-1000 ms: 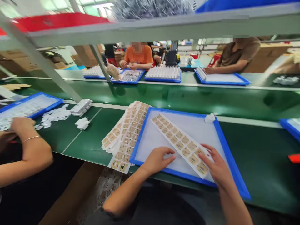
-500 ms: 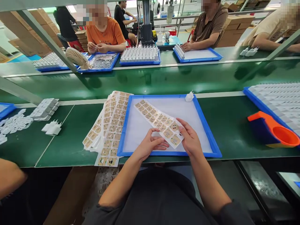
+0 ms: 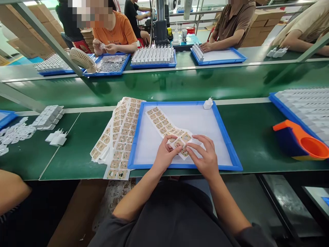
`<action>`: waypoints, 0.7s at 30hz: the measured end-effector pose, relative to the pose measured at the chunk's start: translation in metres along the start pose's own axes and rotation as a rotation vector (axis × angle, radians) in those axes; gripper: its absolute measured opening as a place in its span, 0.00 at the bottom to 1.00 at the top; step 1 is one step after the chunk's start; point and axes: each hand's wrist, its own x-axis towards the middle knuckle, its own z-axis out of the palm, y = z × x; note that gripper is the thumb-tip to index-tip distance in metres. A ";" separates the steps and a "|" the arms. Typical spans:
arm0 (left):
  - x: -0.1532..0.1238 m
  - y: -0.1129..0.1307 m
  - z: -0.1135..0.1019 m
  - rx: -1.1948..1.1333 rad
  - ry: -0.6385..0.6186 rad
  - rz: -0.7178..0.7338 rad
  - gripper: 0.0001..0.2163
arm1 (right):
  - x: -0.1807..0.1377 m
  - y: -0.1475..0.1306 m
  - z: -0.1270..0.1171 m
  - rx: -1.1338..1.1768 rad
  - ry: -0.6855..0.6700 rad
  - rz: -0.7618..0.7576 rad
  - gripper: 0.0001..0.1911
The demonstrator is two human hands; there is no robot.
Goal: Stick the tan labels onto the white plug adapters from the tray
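A long white sheet of small tan labels (image 3: 162, 122) lies slantwise in a blue-rimmed white tray (image 3: 223, 137) on the green bench. My left hand (image 3: 166, 155) and my right hand (image 3: 203, 155) meet over the sheet's near end, fingertips pinched together on it. A small white plug (image 3: 207, 103) sits at the tray's far right corner. A fanned stack of more label sheets (image 3: 120, 130) lies just left of the tray.
White plugs (image 3: 56, 138) and stacked parts (image 3: 48, 117) lie at the left. An orange and blue bin (image 3: 298, 140) and a tray of white parts (image 3: 305, 106) stand at right. A green conveyor (image 3: 180, 85) runs behind. Several people work across it. A co-worker's arm (image 3: 10, 192) is at the lower left.
The view dropped from the overhead shelf to the bench. My hands came together from either side of the sheet's near end and now pinch it.
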 end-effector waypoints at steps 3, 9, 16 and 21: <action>0.000 0.001 0.001 0.015 -0.012 -0.017 0.30 | 0.001 0.000 0.000 -0.005 -0.002 -0.017 0.08; 0.000 0.003 0.001 -0.029 0.002 -0.097 0.31 | -0.001 -0.002 0.001 0.034 0.008 -0.013 0.09; 0.002 0.001 0.000 -0.033 -0.014 -0.144 0.31 | -0.004 -0.003 0.001 0.078 0.014 0.076 0.05; 0.003 -0.004 0.000 -0.023 -0.043 -0.079 0.29 | -0.005 -0.001 0.001 0.118 -0.004 0.099 0.06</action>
